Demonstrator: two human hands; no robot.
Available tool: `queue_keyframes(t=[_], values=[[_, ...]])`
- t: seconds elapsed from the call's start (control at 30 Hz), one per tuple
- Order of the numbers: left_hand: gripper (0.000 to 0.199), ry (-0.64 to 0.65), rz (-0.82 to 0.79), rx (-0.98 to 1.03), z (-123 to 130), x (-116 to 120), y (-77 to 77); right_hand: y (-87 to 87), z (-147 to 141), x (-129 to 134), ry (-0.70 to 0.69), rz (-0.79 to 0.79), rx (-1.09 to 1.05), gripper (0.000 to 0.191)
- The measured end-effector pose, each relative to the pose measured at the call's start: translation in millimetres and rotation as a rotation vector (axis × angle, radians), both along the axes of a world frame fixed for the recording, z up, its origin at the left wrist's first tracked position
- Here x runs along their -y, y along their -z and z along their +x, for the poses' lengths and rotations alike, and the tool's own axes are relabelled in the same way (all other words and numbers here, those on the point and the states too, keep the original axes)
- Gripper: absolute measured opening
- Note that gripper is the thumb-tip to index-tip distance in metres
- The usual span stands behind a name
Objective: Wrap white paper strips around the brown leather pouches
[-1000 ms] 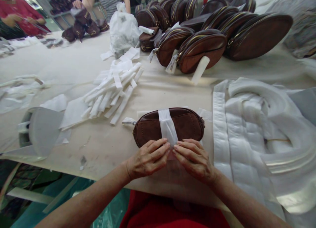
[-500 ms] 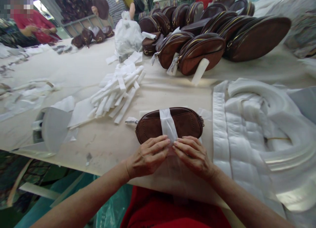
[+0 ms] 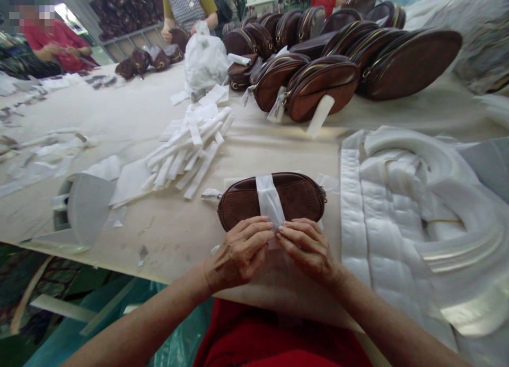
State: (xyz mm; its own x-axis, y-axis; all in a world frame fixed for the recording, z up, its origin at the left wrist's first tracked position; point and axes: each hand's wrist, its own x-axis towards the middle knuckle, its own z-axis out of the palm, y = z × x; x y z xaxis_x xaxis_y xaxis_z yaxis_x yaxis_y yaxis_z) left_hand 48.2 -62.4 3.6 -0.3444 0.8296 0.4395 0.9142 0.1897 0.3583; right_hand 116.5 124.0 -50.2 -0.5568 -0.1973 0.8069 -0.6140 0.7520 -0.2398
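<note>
A brown oval leather bag (image 3: 242, 200) lies on the table in front of me, its long side towards me. Across its middle runs a white wrapping strip (image 3: 270, 197), which comes down over the near edge. My left hand (image 3: 244, 247) has its fingers pressed together on the strip's left side at that edge. From the other side my right hand (image 3: 308, 247) pinches the strip, fingertips almost meeting those of the left. The lower end of the strip is partly hidden by my hands. A wrapped zipper pull (image 3: 212, 194) sticks out at the bag's left end.
Left of the bag lies a pile of white foam strips (image 3: 194, 149), with a tape dispenser (image 3: 81, 210) nearer the table edge. Stacked white padding (image 3: 382, 218) takes up the right side. Several finished brown bags (image 3: 322, 86) stand behind. Co-workers (image 3: 189, 9) are across the table.
My hands stay at the strip with barely any shift. Across the table, a co-worker has lowered a brown bag from a raised position to the tabletop.
</note>
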Motion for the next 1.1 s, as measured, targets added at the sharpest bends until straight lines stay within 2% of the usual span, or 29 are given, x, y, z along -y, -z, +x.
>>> queue_keyframes(t=[0.2, 0.5, 0.63, 0.83, 0.97, 1.1], values=[[0.010, -0.183, 0.035, -0.045, 2.9, -14.0, 3.3, 2.3, 0.6, 0.1, -0.002, -0.007, -0.008, 0.013], [0.011, -0.229, 0.019, -0.144, 2.8, -18.8, 12.2, -2.5, 2.8, -1.6, -0.018, -0.003, 0.073, 0.024], [0.013, -0.244, 0.033, -0.155, 5.1, -20.5, 13.5, -7.1, 30.6, -4.2, -0.011, 0.040, 0.218, 0.036], [0.015, -0.239, 0.039, -0.186, 5.2, -19.5, 14.6, -13.1, 82.4, 6.3, -0.078, 0.010, 0.615, 0.045], [0.014, -0.240, 0.038, -0.190, 4.9, -18.3, 16.6, -8.2, 86.5, 16.9, -0.112, 0.016, 0.628, 0.037], [0.013, -0.228, 0.048, -0.191, 4.7, -17.6, 18.6, -4.9, 86.1, 13.1, -0.203, 0.021, 0.620, 0.034]])
